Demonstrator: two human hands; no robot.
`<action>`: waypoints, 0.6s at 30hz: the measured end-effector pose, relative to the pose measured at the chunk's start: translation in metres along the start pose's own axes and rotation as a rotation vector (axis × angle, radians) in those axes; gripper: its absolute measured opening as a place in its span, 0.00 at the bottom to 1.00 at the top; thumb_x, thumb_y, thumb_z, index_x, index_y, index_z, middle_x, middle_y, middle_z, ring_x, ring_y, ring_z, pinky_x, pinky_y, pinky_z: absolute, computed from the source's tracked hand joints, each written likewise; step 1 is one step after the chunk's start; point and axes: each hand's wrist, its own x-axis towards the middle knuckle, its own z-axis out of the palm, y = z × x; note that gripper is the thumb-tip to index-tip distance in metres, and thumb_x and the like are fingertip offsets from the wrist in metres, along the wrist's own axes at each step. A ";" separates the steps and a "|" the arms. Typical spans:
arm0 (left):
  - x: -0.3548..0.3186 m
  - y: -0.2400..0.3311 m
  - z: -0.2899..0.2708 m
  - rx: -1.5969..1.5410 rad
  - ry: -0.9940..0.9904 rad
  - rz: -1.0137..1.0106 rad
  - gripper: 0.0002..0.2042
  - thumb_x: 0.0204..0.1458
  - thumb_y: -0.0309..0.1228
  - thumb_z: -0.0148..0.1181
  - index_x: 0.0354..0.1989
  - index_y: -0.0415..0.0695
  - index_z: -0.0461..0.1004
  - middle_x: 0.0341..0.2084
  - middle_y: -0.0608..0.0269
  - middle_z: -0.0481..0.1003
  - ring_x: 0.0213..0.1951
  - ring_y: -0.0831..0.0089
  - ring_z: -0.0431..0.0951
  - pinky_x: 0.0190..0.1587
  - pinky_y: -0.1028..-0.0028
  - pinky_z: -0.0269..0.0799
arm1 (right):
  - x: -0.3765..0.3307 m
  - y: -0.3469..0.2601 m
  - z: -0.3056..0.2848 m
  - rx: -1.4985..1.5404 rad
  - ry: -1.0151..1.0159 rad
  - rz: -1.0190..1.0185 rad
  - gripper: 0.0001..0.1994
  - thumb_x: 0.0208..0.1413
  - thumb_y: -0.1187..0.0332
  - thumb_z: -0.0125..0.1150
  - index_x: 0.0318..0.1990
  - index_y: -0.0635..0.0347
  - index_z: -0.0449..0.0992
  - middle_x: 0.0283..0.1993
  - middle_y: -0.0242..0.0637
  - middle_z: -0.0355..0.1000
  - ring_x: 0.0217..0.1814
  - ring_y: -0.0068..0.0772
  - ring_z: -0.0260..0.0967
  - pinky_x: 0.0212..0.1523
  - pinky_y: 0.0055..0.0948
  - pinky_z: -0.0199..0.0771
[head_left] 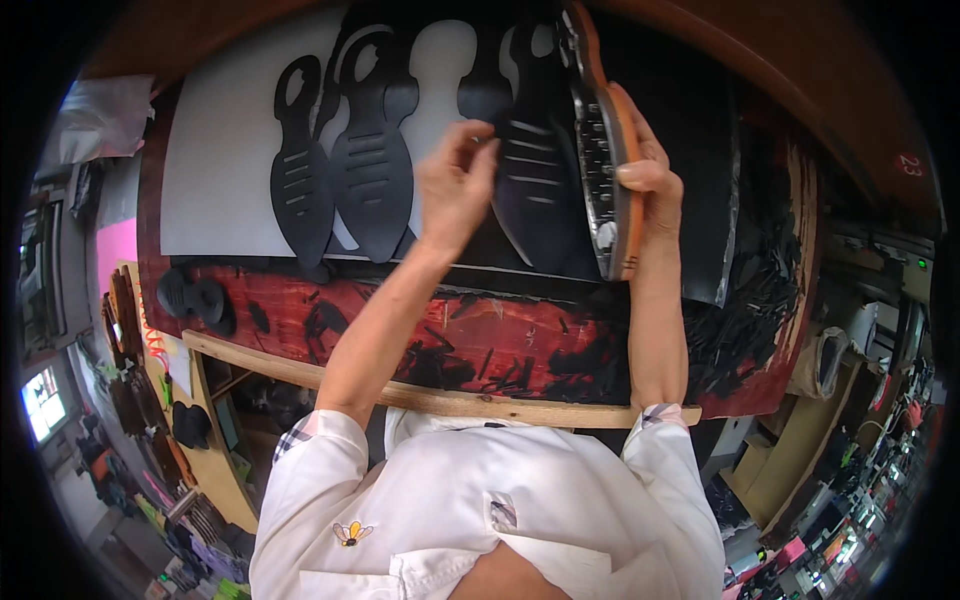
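My right hand (652,178) grips a sole-shaped cutting die (628,165) with an orange back, held on edge with its metal-lined inner side toward the left. My left hand (455,190) is closed, thumb and fingertips drawn together, at the left edge of a black sole-shaped piece (535,200). Whatever is between those fingertips, if anything, is too small to make out. That black piece has several slots and a hole at its far end. Two similar black cutouts (303,195) overlap farther left, on a pale grey board (220,170).
A black sheet (695,190) lies under and right of the die. Black scraps (755,310) litter the red table surface (440,320) and its right side. Small black pieces (195,298) rest at the left. A wooden rail (480,403) runs along the near edge; a brown machine part (800,90) overhangs the far right.
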 end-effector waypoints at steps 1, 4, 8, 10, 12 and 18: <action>0.006 -0.007 -0.013 0.115 0.048 0.060 0.11 0.55 0.21 0.59 0.47 0.39 0.74 0.20 0.68 0.72 0.21 0.84 0.70 0.22 0.79 0.67 | -0.004 -0.002 -0.002 0.047 -0.010 0.014 0.49 0.24 0.64 0.65 0.66 0.65 0.63 0.53 0.46 0.71 0.59 0.39 0.69 0.63 0.28 0.66; 0.009 -0.018 -0.060 0.445 0.075 0.001 0.14 0.51 0.23 0.60 0.48 0.41 0.73 0.21 0.62 0.72 0.21 0.73 0.72 0.26 0.71 0.70 | -0.018 -0.010 -0.012 -0.234 0.012 -0.103 0.49 0.20 0.67 0.67 0.64 0.66 0.66 0.54 0.46 0.72 0.61 0.38 0.69 0.62 0.30 0.68; -0.001 -0.009 -0.090 0.966 0.272 0.361 0.18 0.46 0.26 0.66 0.47 0.42 0.73 0.40 0.55 0.69 0.41 0.55 0.73 0.43 0.61 0.71 | -0.022 -0.004 -0.027 -0.852 0.106 -0.286 0.47 0.18 0.66 0.71 0.61 0.55 0.72 0.59 0.48 0.65 0.60 0.45 0.67 0.65 0.37 0.64; -0.013 0.003 -0.078 0.747 0.147 0.289 0.18 0.43 0.27 0.69 0.44 0.41 0.73 0.38 0.56 0.70 0.41 0.55 0.72 0.43 0.61 0.70 | -0.016 0.007 -0.030 -1.224 0.186 -0.406 0.45 0.19 0.63 0.72 0.59 0.46 0.73 0.63 0.52 0.58 0.63 0.54 0.60 0.66 0.46 0.59; -0.035 0.014 -0.041 0.457 -0.091 0.224 0.19 0.42 0.29 0.71 0.41 0.40 0.72 0.37 0.56 0.70 0.40 0.55 0.71 0.42 0.61 0.68 | -0.009 0.017 -0.031 -1.486 0.220 -0.447 0.45 0.20 0.62 0.72 0.60 0.46 0.72 0.63 0.54 0.58 0.65 0.56 0.56 0.66 0.49 0.55; -0.093 0.012 0.065 0.449 -0.284 0.412 0.31 0.33 0.46 0.76 0.40 0.41 0.68 0.41 0.53 0.70 0.41 0.56 0.70 0.44 0.61 0.62 | -0.003 0.025 -0.030 -1.575 0.231 -0.389 0.47 0.20 0.58 0.72 0.61 0.46 0.70 0.63 0.56 0.56 0.67 0.58 0.52 0.67 0.50 0.50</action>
